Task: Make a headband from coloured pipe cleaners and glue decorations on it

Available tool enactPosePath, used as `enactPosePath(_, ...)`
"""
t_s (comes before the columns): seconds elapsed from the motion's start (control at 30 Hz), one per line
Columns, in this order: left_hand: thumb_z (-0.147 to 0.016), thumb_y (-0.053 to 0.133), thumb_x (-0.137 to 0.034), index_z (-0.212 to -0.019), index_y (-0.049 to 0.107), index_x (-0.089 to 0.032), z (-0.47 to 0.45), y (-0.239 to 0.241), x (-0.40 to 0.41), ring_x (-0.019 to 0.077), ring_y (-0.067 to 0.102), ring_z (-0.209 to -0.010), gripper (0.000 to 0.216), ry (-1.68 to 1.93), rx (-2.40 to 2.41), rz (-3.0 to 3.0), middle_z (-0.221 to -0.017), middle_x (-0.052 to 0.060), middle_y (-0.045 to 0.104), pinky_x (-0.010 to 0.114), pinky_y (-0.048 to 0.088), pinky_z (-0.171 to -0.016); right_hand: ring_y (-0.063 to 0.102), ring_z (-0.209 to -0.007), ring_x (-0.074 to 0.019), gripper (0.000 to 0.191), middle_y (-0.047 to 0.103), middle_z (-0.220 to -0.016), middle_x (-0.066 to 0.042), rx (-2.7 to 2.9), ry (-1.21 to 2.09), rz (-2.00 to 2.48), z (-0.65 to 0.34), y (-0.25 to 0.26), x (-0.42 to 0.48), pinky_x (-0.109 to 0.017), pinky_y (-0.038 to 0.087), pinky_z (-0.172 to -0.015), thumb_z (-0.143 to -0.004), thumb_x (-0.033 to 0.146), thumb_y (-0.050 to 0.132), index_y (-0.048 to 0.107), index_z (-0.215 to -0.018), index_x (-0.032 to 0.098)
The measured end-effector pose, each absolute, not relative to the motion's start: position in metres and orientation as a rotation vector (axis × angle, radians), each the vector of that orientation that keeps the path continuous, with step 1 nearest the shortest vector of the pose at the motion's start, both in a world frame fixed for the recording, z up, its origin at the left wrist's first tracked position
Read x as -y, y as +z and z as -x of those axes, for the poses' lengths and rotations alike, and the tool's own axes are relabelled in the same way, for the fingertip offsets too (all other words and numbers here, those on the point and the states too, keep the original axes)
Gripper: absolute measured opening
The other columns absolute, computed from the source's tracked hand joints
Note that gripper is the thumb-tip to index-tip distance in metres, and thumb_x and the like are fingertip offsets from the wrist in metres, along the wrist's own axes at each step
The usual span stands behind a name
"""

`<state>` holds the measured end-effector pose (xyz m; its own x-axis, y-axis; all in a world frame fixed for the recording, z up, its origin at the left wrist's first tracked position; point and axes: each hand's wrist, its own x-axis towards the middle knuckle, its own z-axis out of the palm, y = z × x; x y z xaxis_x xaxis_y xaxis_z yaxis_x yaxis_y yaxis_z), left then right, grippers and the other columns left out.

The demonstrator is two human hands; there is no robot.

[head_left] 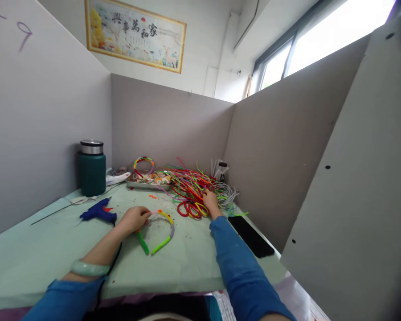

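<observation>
My left hand (133,219) rests closed on the left side of a headband (163,234) wrapped in multicoloured fuzzy stems, which lies on the pale green table cover (36,254). My right hand (210,200) reaches into a heap of bright pipe cleaners (190,187) at the back of the table, fingers curled among the strands. Both arms wear blue sleeves, and a pale green bangle (89,268) sits on my left wrist.
A blue glue gun (98,214) lies left of my left hand. A dark green flask (92,168) stands at back left. A metal tray (149,180) with small pieces and another wrapped headband (143,162) sits behind. A black phone (250,235) lies at right. Grey partition walls enclose the table.
</observation>
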<state>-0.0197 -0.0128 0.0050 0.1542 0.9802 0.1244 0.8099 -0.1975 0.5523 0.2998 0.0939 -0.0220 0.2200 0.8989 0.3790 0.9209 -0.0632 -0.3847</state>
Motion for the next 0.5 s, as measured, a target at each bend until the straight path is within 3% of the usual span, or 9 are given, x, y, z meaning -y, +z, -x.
enactPosePath(0.1,-0.075,0.046,-0.036,-0.071,0.066,-0.019,0.019,0.006,0.013,0.0136,0.056,-0.057,0.026,0.656,-1.724,-2.085,-0.069,0.002,0.068,0.021,0.035,-0.054,0.053,-0.106,-0.0191,0.042,0.059,-0.117,-0.009,1.691,-0.028,1.934,-0.303,-0.016,-0.106,-0.029,0.038,-0.088,-0.087,0.035,0.036,0.05,-0.124,0.021)
enactPosePath(0.2,-0.075,0.047,-0.036,-0.07,0.066,-0.019,0.019,0.007,0.015,0.0138,0.055,-0.056,0.026,0.652,-1.727,-2.093,-0.068,0.003,0.067,0.022,0.035,-0.053,0.051,-0.108,-0.0227,0.041,0.056,-0.121,-0.01,1.701,0.023,1.939,-0.304,-0.012,-0.115,-0.036,0.037,-0.09,-0.086,0.04,0.038,0.055,-0.119,0.023)
enactPosePath(0.3,-0.074,0.047,-0.036,-0.068,0.066,-0.018,0.018,0.008,0.016,0.0139,0.054,-0.054,0.027,0.667,-1.717,-2.089,-0.064,0.003,0.066,0.022,0.034,-0.052,0.053,-0.104,-0.0258,0.038,0.059,-0.114,-0.014,1.673,0.053,1.934,-0.304,-0.011,-0.119,-0.038,0.038,-0.087,-0.083,0.04,0.042,0.064,-0.105,0.018)
enactPosePath(0.5,-0.074,0.047,-0.035,-0.068,0.066,-0.019,0.019,0.006,0.016,0.0137,0.055,-0.055,0.025,0.683,-1.709,-2.072,-0.064,0.002,0.066,0.021,0.034,-0.052,0.061,-0.082,-0.0198,0.043,0.068,-0.09,-0.013,1.514,0.025,1.797,-0.312,-0.002,-0.113,-0.026,0.042,-0.072,-0.085,0.034,0.032,0.068,-0.089,0.012)
